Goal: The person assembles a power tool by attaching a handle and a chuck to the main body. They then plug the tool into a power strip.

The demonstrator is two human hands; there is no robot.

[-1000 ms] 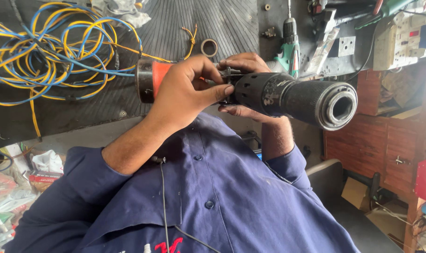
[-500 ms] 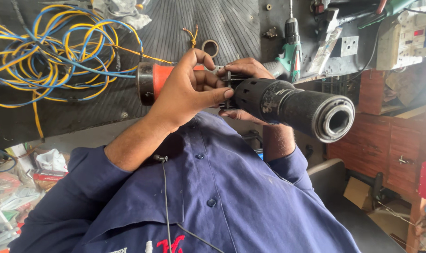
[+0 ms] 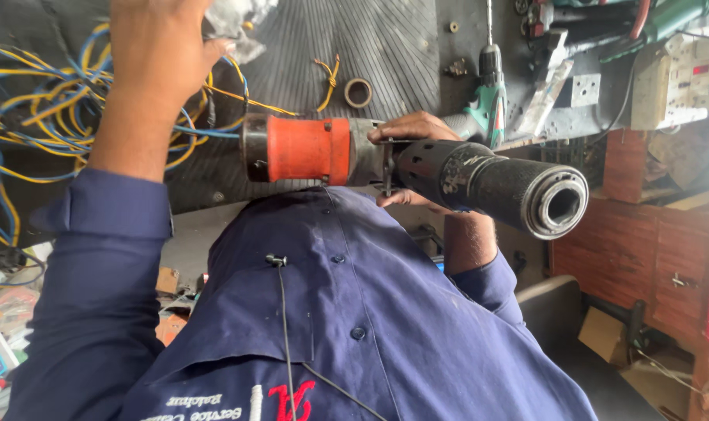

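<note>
My right hand (image 3: pixel 413 129) grips a heavy power tool held across my chest, at the joint between its black barrel and its grey body. The black barrel (image 3: pixel 487 183) points right and ends in a metal chuck (image 3: pixel 555 207). The orange motor housing (image 3: pixel 307 150) points left, with a dark end cap. My left hand (image 3: pixel 158 48) is off the tool, raised at the top left over the tangled wires, close to a crumpled clear plastic bag (image 3: pixel 241 15). Its fingertips run past the top edge, so its grip is hidden.
Tangled yellow and blue wires (image 3: pixel 35 117) lie on a black ribbed mat (image 3: pixel 370 39). A small tape ring (image 3: pixel 358 92), a green drill (image 3: pixel 491 101) and a white socket box (image 3: pixel 674 74) sit behind. A wooden cabinet (image 3: pixel 635 234) stands at right. Clutter lies at lower left.
My left hand has let go of the tool's joint and risen to the top left. The orange housing is now uncovered. The tool has stayed in my right hand.
</note>
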